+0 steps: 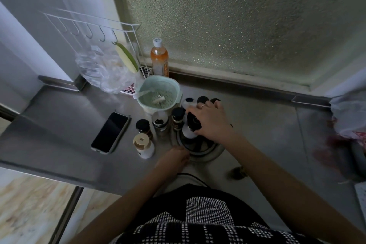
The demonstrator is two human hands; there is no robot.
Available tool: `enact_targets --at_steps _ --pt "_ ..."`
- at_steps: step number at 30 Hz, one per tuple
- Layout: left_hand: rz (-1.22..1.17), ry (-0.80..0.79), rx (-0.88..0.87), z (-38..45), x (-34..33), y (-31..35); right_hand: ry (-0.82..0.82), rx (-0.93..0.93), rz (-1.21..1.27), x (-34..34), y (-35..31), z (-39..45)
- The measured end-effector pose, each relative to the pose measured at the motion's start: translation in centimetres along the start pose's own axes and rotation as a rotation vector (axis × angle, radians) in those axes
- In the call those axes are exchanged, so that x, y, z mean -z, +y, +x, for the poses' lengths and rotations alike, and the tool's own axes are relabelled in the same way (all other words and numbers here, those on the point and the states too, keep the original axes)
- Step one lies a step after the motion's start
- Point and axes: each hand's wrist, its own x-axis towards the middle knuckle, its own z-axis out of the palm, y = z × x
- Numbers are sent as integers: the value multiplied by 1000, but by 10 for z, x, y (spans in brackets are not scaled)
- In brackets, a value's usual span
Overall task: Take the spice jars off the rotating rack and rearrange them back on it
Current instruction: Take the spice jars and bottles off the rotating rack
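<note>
My right hand (210, 119) grips a black-capped jar (193, 125) over the rack (204, 149); fingers curled round it. My left hand (174, 157) touches the rack's near rim; I cannot tell its finger state.

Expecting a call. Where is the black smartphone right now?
In the head view, the black smartphone lies face up on the steel counter, left of the black-lidded spice jar and beige-lidded spice jar.

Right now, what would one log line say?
right hand: grips black-capped jar | left hand: touches rack | counter: other jars
</note>
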Motion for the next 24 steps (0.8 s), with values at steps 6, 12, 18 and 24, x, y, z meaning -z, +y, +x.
enact_targets --at_steps 6,12,18,24 --pt "5 -23 -3 2 1 1 8 -9 1 -22 -4 8" --pt "-12 -34 5 3 0 1 254 -25 304 -3 15 -39" --pt "-27 -40 -21 12 1 4 -18 -462 368 -23 65 -122" --pt "-27 -44 -12 33 7 9 -155 -509 577 -83 59 -142"
